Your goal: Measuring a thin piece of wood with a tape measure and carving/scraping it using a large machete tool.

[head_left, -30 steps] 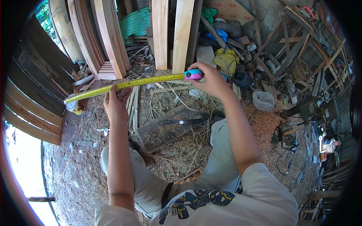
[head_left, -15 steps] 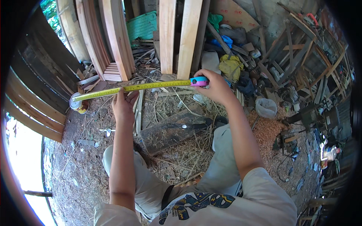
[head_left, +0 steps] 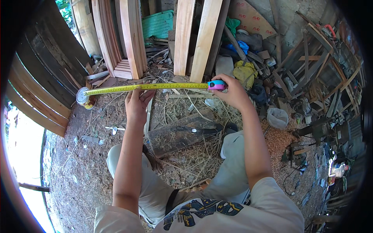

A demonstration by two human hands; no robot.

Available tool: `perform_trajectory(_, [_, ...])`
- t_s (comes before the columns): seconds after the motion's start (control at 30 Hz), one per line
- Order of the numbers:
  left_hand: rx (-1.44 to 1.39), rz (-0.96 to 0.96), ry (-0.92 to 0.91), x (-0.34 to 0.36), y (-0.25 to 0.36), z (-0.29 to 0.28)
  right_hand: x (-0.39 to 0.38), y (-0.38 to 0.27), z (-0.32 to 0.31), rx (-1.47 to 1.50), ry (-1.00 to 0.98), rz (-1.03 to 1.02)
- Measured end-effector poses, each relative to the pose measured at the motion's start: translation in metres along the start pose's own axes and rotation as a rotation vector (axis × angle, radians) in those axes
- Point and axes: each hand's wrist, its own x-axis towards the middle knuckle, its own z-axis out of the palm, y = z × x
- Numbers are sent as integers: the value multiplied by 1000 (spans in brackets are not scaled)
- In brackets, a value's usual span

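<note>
A tape measure (head_left: 217, 85) with a blue and pink case is gripped in my right hand (head_left: 234, 95), thumb and fingers wrapped round it. Its yellow blade (head_left: 175, 86) runs out to the left, almost level. My left hand (head_left: 136, 108) pinches the lower edge of the blade partway along, its other fingers loosely bent beside it. The blade's free end lies in view over or beside a round can (head_left: 86, 99) with a pale lid; whether they touch I cannot tell.
Planed timber boards (head_left: 204, 40) stand upright ahead. A dark, worn plank (head_left: 180, 132) lies on the littered ground between my legs. Scrap wood (head_left: 311, 58), a yellow bag (head_left: 244, 73) and a whitish bucket (head_left: 277, 118) crowd the right, near wood shavings (head_left: 275, 139). Slatted wall boards (head_left: 39, 101) rise at left.
Both hands and the stretched tape measure appear slightly further right in the picture, as does the background. The blade now looks closer to level. My grip is the same.
</note>
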Motion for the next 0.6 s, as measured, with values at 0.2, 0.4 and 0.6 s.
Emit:
perform_trajectory(0.2, [36, 5, -16, -3, 6, 1, 0, -3, 0, -18, -3, -3])
perform_trajectory(0.4, [12, -2, -24, -3, 5, -3, 0, -12, 2, -4, -17, 4])
perform_trajectory(0.6, [32, 1, -30, 1, -2, -8, 0, -7, 4, -23, -15, -12])
